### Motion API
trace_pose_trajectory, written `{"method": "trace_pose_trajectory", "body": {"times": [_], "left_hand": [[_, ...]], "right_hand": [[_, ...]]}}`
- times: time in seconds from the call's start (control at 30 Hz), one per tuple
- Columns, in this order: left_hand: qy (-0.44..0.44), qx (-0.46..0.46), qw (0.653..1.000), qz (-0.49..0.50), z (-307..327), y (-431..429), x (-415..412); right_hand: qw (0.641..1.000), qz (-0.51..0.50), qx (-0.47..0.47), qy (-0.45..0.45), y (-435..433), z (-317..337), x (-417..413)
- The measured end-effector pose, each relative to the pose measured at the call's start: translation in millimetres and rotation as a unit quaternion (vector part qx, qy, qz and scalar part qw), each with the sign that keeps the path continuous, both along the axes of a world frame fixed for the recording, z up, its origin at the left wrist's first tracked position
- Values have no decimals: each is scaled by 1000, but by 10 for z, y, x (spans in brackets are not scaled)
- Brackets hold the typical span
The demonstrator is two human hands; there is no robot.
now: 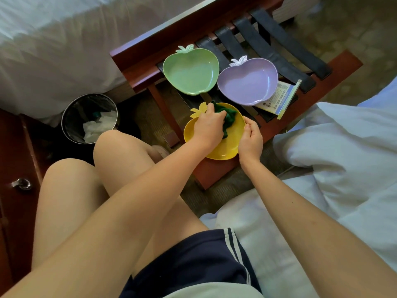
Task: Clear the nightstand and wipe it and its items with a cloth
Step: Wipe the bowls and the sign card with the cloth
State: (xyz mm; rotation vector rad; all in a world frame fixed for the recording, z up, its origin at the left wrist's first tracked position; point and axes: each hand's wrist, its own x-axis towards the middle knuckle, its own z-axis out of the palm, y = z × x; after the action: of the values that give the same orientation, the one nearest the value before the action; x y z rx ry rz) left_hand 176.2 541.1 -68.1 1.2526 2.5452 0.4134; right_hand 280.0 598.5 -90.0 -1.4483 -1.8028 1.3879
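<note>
fingers of my left hand (pixel 209 126) clamp the dark green cloth (pixel 230 119), hiding most of it, inside the yellow dish (pixel 227 147); my right hand (pixel 250 141) pinches its rim. dish on the strapped rack (pixel 206 173); a booklet (pixel 281 97) lies half under the purple dish (pixel 247 82)

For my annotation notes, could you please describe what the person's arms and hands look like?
Both arms are bare as far as the picture shows, with no sleeves in view. The left hand and right hand wear no gloves, and no ring, watch or bracelet is visible.
</note>
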Motion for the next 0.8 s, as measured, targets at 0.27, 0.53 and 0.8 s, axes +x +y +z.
{"method": "trace_pose_trajectory", "body": {"times": [0.27, 0.53, 0.8], "left_hand": [[-17, -28, 997, -65, 108, -468, -8], [-56, -24, 972, -226, 173, -459, 53], [30, -28, 996, -82, 79, -107, 124]], "right_hand": [[1000, 1, 2, -2, -21, 0, -10], [999, 37, 0, -1, 16, 47, 19], [999, 43, -16, 23, 35, 22, 36]]}}
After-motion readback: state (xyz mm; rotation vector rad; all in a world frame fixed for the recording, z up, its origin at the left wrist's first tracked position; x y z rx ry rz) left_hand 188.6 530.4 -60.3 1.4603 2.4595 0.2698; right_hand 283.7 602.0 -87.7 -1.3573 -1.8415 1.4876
